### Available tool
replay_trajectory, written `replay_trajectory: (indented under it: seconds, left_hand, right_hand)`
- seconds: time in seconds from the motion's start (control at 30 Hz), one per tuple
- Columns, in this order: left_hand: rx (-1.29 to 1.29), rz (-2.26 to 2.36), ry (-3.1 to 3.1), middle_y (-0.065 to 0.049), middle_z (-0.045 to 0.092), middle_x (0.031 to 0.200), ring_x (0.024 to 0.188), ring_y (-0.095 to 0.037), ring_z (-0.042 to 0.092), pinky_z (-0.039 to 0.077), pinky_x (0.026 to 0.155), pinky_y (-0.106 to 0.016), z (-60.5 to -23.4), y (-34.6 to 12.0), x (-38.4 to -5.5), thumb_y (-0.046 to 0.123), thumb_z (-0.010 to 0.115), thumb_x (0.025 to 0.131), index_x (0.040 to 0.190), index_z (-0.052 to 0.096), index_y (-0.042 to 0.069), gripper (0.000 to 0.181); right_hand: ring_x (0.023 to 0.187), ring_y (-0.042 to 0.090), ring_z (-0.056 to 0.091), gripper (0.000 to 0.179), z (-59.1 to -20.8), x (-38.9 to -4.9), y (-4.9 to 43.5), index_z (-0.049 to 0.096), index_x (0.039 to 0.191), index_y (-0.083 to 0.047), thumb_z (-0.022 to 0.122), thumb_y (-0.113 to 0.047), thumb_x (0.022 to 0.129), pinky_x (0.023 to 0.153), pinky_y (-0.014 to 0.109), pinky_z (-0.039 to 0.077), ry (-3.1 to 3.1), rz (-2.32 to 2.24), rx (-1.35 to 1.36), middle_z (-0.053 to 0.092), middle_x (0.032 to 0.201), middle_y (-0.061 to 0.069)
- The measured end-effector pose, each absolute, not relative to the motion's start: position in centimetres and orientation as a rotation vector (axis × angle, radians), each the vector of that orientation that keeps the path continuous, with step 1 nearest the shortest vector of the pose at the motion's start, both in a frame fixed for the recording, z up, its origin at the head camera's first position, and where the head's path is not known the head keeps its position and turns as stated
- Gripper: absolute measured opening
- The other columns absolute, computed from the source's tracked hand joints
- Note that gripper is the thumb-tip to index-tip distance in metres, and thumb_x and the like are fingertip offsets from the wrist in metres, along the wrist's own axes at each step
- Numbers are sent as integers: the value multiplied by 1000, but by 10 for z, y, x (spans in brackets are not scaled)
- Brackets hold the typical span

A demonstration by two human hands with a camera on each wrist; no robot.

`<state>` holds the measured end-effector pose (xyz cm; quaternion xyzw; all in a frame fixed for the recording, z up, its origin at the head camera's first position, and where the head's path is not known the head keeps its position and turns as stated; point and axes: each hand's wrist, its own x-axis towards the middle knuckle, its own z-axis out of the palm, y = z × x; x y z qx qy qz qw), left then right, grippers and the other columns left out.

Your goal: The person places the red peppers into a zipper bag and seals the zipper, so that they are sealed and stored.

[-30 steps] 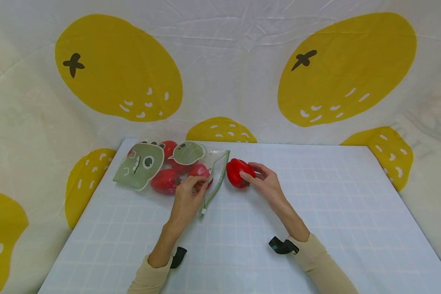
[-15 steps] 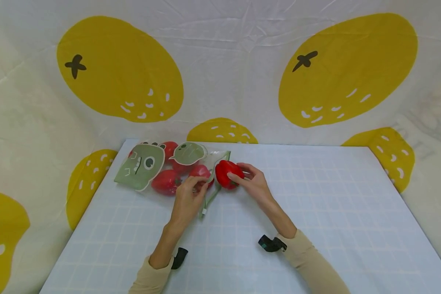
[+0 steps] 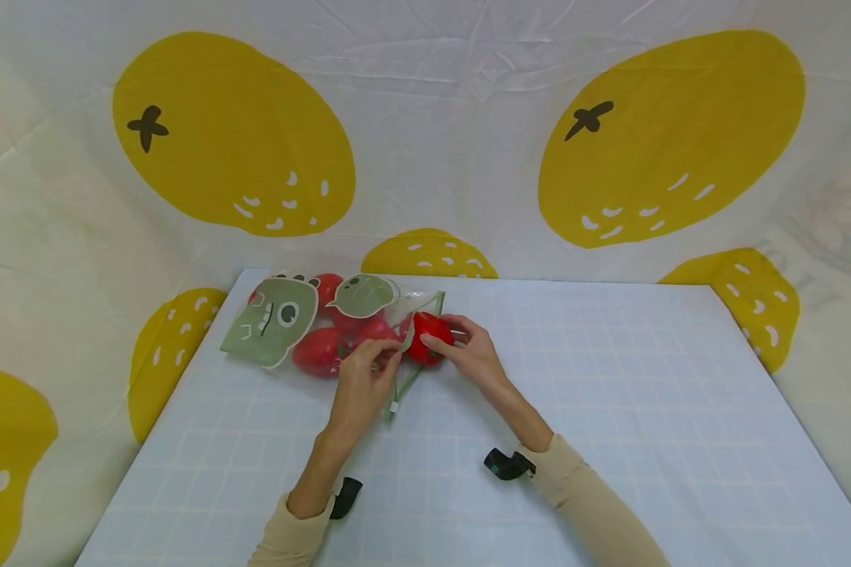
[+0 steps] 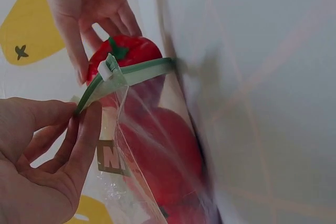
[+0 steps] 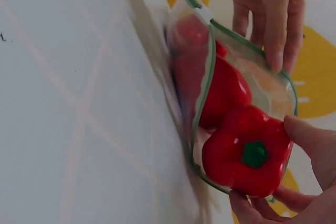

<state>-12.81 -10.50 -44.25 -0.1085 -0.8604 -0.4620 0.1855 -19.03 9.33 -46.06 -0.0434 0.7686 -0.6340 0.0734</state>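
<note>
A clear zip bag [image 5: 210, 82] with a green edge and a green cartoon print [image 3: 273, 319] lies at the back left of the table, several red peppers [image 3: 319, 352] inside. My left hand [image 3: 365, 378] pinches the upper edge of the bag's mouth between thumb and fingers, lifting it apart from the lower edge. My right hand [image 3: 473, 354] grips a red bell pepper [image 5: 249, 150] with a green stem, which sits in the bag's opening, stem end facing outward. In the left wrist view the zip's white slider [image 4: 105, 71] shows at the mouth's corner.
The table [image 3: 610, 409] wears a pale blue checked cover and ends at a back edge just behind the bag. A white cloth backdrop [image 3: 447, 142] with yellow fruit prints rises behind it. Each wrist carries a black camera.
My right hand has moved left with the bell pepper, from beside the bag into its mouth. My left hand keeps its pinch on the bag's edge, nearly still.
</note>
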Motion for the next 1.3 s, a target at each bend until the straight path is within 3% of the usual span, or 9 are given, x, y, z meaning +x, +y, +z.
replay_trajectory:
  seconds: [0.37, 0.67, 1.13, 1.3]
  left_hand:
    - [-298, -1295, -2421, -8, 70, 98, 85, -19, 65, 60, 74, -30, -443, -104, -128, 1, 77, 90, 110, 75, 3, 20]
    - [-278, -1316, -2443, -8, 71, 104, 89, -20, 65, 61, 77, -33, -441, -105, -127, 3, 78, 91, 112, 74, 4, 22]
    - [-308, -1300, -2445, -7, 71, 104, 91, -20, 66, 60, 80, -35, -441, -107, -127, 5, 75, 93, 113, 75, 5, 20]
    - [-308, -1314, -2445, -7, 71, 105, 92, -20, 66, 61, 81, -36, -440, -107, -126, 6, 75, 94, 114, 75, 6, 20]
  right_hand:
    - [129, 32, 56, 65, -466, -190, 88, 53, 148, -11, 73, -42, 95, 100, 44, 54, 2342, -1841, -169, 56, 146, 11]
    - [133, 35, 56, 62, -466, -190, 96, 48, 150, -8, 74, -24, 96, 103, 43, 51, 2230, -1864, -270, 52, 149, 16]
    - [130, 37, 58, 58, -471, -200, 78, 52, 141, 4, 78, -16, 93, 103, 42, 50, 2239, -2007, -201, 56, 142, 22]
    - [117, 35, 64, 52, -471, -202, 70, 58, 136, 1, 79, -16, 92, 99, 41, 55, 2353, -1962, -222, 62, 134, 19]
